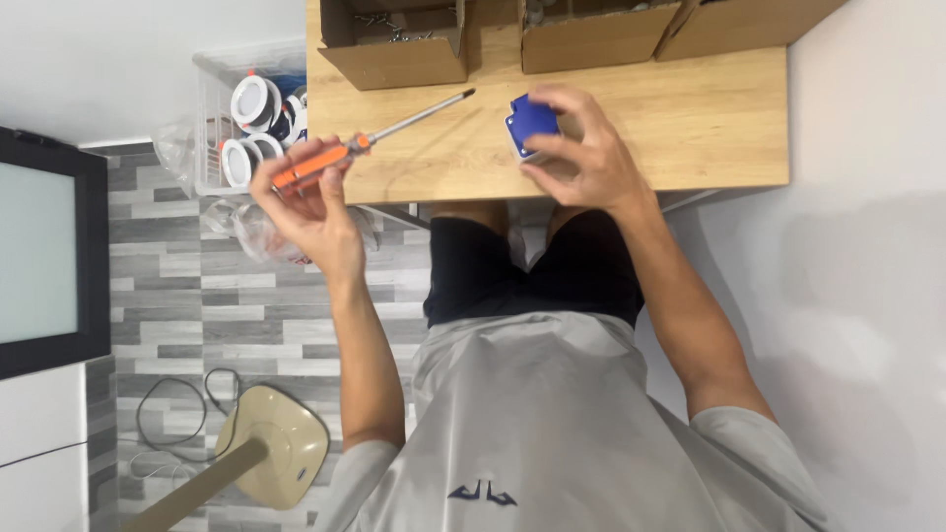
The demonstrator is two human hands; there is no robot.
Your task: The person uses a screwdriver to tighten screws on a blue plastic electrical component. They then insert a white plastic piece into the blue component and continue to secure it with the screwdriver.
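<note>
A tan fan base (pixel 272 445) stands on the grey floor (pixel 246 315) beside the person. The left hand (pixel 313 209) is closed around an orange screwdriver (pixel 367 143), held just off the table's near edge with its tip over the wood. The right hand (pixel 581 148) grips a small blue box (pixel 532 123) on the table (pixel 690 118). Behind them sit three cardboard boxes (pixel 394 44). A white basket (pixel 222 128) of round lamps stands left of the table.
</note>
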